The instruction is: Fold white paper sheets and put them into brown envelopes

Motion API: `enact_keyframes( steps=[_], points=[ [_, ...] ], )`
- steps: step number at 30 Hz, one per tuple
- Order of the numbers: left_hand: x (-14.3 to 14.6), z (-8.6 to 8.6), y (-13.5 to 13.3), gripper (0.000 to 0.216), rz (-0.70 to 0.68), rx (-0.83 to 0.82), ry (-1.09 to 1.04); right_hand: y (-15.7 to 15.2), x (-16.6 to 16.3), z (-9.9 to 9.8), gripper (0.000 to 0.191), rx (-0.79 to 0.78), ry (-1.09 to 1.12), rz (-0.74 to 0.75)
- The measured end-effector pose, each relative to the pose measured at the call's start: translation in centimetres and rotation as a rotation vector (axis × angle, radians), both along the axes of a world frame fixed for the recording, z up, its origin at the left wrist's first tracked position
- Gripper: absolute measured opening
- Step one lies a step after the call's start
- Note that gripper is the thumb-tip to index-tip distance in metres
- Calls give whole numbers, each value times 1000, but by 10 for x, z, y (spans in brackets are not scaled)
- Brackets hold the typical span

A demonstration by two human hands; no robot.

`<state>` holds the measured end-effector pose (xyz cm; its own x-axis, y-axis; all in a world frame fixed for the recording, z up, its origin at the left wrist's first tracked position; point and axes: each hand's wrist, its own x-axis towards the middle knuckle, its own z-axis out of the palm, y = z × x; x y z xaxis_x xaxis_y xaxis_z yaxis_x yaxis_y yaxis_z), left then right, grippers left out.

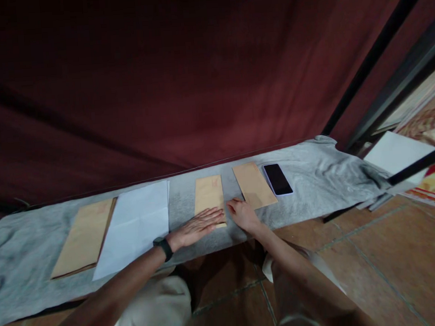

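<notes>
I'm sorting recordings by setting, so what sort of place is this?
Likely a makeshift indoor work spot; whether home or shop, I can't tell. Brown envelopes lie on a long grey cloth, a dark red curtain hangs behind, and below is a tiled floor.

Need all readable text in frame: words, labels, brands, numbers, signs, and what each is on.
No legible text.
Middle envelope, under the left hand: small red print, upper right; too small to read.
Right envelope: faint reddish marks near top; too blurred.
Left envelopes: faint reddish marks near top; too blurred.
Phone: dark screen, no text visible.
</notes>
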<state>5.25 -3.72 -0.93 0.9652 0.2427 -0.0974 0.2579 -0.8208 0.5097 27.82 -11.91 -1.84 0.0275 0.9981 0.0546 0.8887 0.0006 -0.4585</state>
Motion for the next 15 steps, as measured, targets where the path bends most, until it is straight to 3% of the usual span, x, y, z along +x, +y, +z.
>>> enact_keyframes(
  steps=[5,10,15],
  points=[
    [-6,0,-21,51,48,47,13,9,-8,-8,33,123,35,20],
    [-6,0,-26,48,102,3,-43,14,-22,-25,45,169,-86,65],
    [5,-3,-5,51,357,-31,-170,12,-23,-34,48,162,-145,111]
  ],
)
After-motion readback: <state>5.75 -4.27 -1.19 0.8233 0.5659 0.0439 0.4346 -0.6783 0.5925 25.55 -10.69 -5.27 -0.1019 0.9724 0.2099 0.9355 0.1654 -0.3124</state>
